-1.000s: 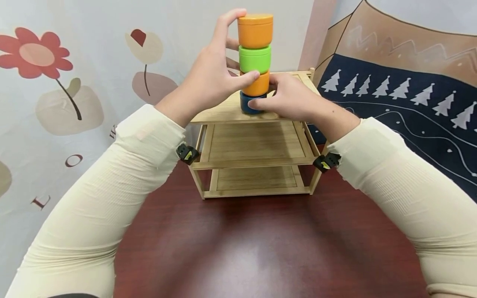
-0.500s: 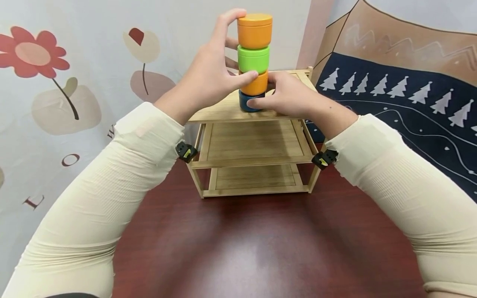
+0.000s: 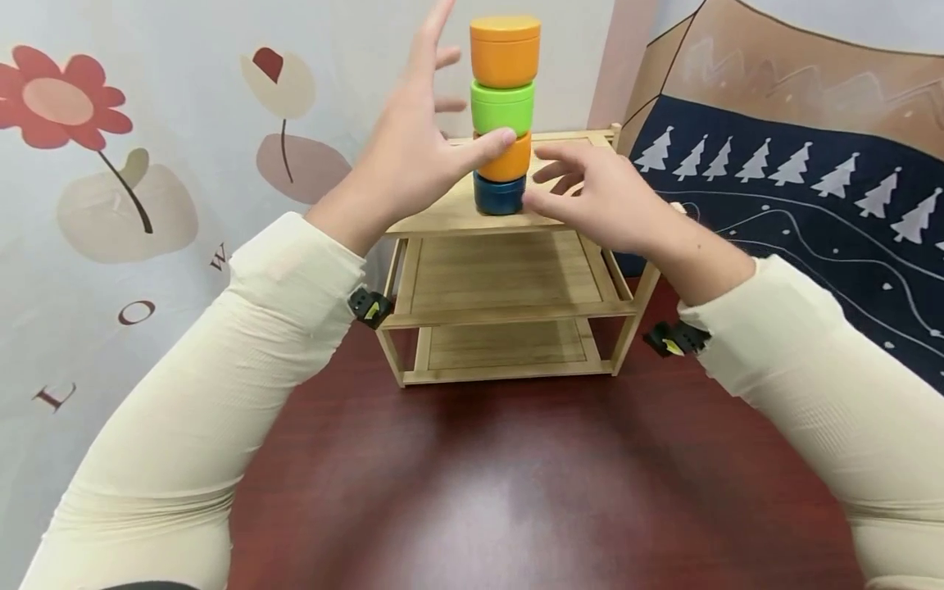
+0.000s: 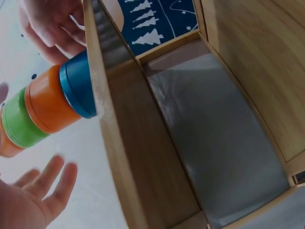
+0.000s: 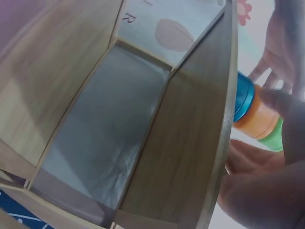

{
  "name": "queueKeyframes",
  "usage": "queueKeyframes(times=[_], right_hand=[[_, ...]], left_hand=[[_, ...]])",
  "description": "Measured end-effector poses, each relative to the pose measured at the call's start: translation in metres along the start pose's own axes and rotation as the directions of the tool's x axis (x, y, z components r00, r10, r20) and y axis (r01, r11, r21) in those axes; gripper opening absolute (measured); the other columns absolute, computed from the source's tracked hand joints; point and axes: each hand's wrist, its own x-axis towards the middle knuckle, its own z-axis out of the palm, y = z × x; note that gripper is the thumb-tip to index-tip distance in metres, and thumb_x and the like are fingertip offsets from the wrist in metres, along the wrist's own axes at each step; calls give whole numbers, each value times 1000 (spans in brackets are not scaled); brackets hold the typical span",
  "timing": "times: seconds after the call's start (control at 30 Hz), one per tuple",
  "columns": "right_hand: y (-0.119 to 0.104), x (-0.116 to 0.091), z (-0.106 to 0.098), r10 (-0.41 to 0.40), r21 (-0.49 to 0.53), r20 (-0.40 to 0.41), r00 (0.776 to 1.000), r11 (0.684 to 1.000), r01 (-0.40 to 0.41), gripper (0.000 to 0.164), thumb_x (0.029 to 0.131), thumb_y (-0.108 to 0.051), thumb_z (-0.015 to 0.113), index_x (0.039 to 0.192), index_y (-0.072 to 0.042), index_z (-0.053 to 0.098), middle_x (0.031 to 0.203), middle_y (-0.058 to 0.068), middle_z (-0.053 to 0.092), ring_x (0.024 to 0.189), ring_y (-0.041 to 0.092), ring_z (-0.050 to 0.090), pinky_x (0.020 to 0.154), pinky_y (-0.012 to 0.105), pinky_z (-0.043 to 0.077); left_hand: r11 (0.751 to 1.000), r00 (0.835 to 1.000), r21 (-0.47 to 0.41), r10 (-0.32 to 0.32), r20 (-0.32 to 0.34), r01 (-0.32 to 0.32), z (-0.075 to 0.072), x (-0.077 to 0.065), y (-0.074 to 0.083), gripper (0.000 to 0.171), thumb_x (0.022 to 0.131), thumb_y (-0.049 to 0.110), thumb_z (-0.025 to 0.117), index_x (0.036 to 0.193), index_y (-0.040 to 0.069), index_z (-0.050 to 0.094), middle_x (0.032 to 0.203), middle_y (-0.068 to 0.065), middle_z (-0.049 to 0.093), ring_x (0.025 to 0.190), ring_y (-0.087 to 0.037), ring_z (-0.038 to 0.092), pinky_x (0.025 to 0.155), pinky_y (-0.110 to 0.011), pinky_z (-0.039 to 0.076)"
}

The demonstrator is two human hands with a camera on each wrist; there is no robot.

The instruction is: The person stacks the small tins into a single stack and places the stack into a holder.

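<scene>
Four-colour stacking shows as one upright tower on the top shelf: a dark blue round tub at the bottom, an orange tub, a green tub, and a larger orange tub on top. My left hand is beside the tower's left, fingers spread, its thumb overlapping the lower orange tub in the head view. To the right, my right hand has loosely bent fingers apart from the tower, thumb tip close to the blue tub. Both wrist views show the hands on opposite sides, neither wrapped round a tub.
A wooden rack with three levels stands on the dark red tabletop. Behind it hangs a pale cloth with flowers. Dark blue fabric with white trees is at the right.
My left fingers have lifted off the top orange tub and spread. My right hand has let go of the lower tubs and drawn back right. The tower stays standing.
</scene>
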Motion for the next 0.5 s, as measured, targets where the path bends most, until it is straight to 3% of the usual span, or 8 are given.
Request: queueKeyframes(times=[0.13,0.27,0.33,0.4,0.5], right_hand=[[4,-18,6,-85,-76,-167,982,994,73,53,97,-31,63,144,-9,52,133,13,64,117,27,61,100,45,50],[13,-34,14,-242,-183,-304,922,964,192,42,96,-20,63,135,-7,61,128,13,67,112,28,62,95,44,52],[18,-42,19,-319,-226,-354,879,941,251,37,94,-15,64,130,-5,64,126,13,68,108,29,61,91,43,52],[22,-49,25,-378,-241,-381,844,922,305,34,93,-12,65,126,-4,67,123,15,69,104,29,61,89,42,50],[26,-59,33,-446,-255,-384,808,893,372,33,91,-10,67,123,-2,68,121,16,70,108,29,60,93,41,47]], left_hand=[[999,995,41,36,-94,-32,0,-11,-7,89,89,39,72,158,29,16,160,2,25,134,-15,47,106,-31,39],[979,971,150,166,-171,-140,6,-22,-27,71,91,42,68,150,18,37,150,-2,40,129,-15,46,104,-28,38],[957,947,195,253,-199,-215,10,-30,-32,61,92,40,66,143,11,47,142,-7,49,126,-18,48,105,-28,38],[927,911,227,347,-222,-298,14,-39,-36,52,93,36,64,134,5,55,133,-11,56,122,-22,51,106,-31,38],[878,857,290,453,-245,-381,19,-51,-40,41,95,31,60,122,1,63,120,-14,65,114,-26,57,101,-38,41]])
